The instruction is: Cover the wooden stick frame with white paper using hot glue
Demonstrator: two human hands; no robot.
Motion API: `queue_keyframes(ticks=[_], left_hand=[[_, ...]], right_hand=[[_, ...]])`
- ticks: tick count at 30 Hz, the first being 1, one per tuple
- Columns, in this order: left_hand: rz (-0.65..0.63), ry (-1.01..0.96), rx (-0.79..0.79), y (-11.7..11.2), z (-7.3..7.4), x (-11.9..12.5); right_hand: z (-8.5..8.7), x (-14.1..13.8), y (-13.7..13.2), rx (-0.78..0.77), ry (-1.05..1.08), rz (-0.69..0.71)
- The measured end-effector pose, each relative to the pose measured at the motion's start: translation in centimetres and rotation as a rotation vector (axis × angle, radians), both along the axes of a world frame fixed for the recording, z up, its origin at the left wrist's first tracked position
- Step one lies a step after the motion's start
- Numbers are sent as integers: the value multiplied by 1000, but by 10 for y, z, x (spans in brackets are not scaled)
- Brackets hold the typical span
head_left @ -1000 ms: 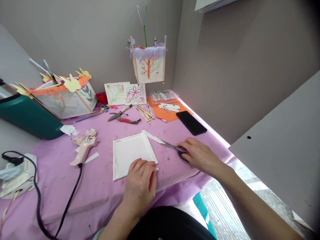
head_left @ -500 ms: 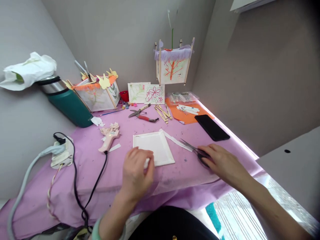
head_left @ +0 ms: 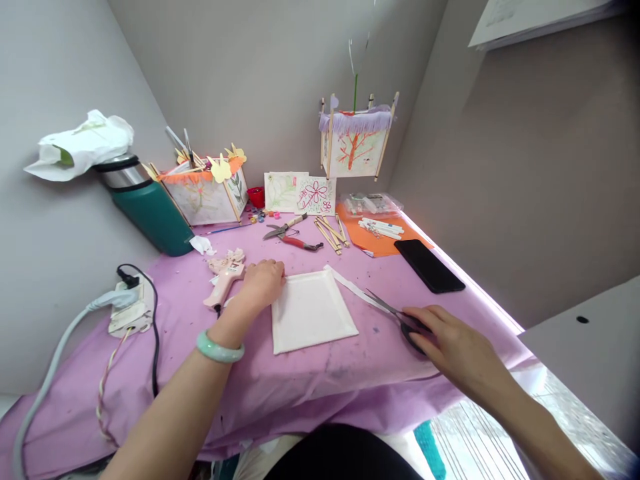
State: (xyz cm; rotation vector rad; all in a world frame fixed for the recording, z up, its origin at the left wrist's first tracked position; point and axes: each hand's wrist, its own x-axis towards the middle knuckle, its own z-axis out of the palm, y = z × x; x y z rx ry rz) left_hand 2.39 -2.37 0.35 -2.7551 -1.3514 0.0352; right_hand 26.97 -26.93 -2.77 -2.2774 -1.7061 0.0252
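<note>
A white square panel [head_left: 310, 311] lies flat on the purple table cloth [head_left: 200, 373]. My left hand [head_left: 261, 281], with a green bangle on the wrist, rests at the panel's far left corner, knuckles up and fingers curled under, between the panel and a pink glue gun [head_left: 225, 277]. What its fingers hold, if anything, is hidden. My right hand [head_left: 450, 340] lies over the handles of black scissors [head_left: 395, 315], whose blades point toward a white paper strip [head_left: 350, 283] beside the panel.
Behind are a black phone [head_left: 429, 266], orange paper [head_left: 380, 243] with white sticks, wooden sticks [head_left: 330, 233], red-handled pliers [head_left: 290, 235], two flower drawings, two paper lanterns [head_left: 356, 137], a green flask [head_left: 147, 207]. A power strip [head_left: 125, 307] and cords lie at the left.
My left hand has moved from the panel's near edge up to its far left corner, next to the glue gun. The right hand stays on the scissors. The view has shifted.
</note>
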Motion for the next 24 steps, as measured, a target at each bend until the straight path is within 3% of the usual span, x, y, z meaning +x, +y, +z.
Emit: queue_keyframes(ticks=[4, 7, 10, 15, 17, 21, 24], left_hand=[[-1, 6, 26, -9, 9, -13], [169, -27, 53, -27, 14, -32], [294, -50, 29, -52, 11, -46], [339, -32, 47, -84, 1, -47], [205, -160, 60, -91, -4, -39], [-270, -451, -139, -100, -14, -16], [-343, -481, -198, -105, -19, -2]], right_hand=[[2, 1, -2, -37, 19, -26], [3, 1, -4, -29, 27, -31], [3, 0, -4, -14, 29, -27], [6, -5, -6, -18, 54, 33], [8, -9, -8, -31, 68, 84], [12, -20, -13, -32, 99, 203], [14, -28, -17, -38, 123, 269]])
